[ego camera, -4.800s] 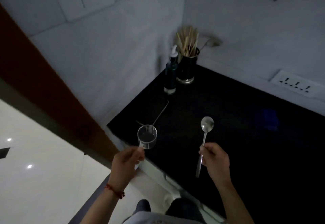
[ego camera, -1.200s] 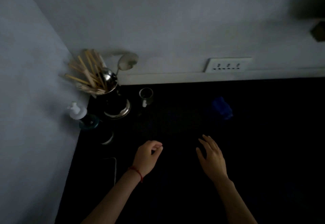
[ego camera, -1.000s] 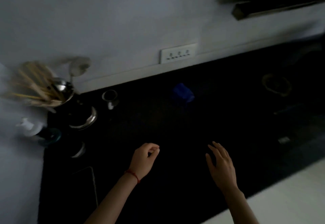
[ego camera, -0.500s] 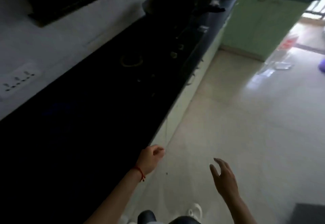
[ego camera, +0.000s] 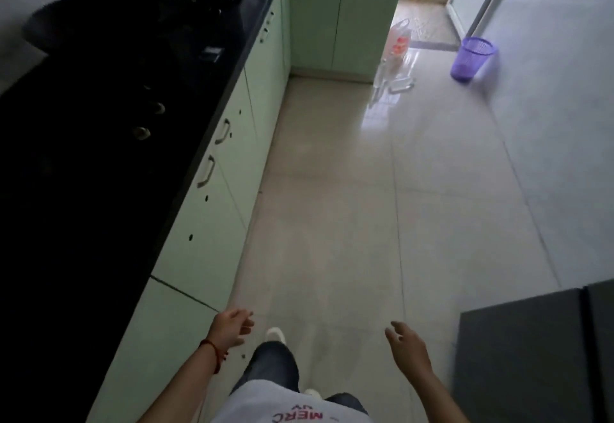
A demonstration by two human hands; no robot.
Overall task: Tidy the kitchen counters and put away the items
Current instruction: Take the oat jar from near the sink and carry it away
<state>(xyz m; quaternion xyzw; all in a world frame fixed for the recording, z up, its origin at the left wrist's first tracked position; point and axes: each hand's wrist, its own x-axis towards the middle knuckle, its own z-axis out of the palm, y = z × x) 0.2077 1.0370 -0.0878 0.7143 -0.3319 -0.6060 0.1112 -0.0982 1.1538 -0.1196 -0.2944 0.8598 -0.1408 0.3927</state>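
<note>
1. Floor (ego camera: pixel 382 190) of pale glossy tiles fills the middle, with a purple basket (ego camera: pixel 471 58) standing far off near the right wall.
2. Black table (ego camera: pixel 99 156) runs along the left above pale green cabinets (ego camera: pixel 212 223); a dark pan (ego camera: pixel 83 23) sits on it far ahead.
3. Left hand (ego camera: pixel 231 328) hangs just beside the cabinet front, forearm extended, fingers loosely curled and apart, holding nothing.
4. Right hand (ego camera: pixel 407 346) floats over the floor, palm inward, fingers spread and empty.
</note>
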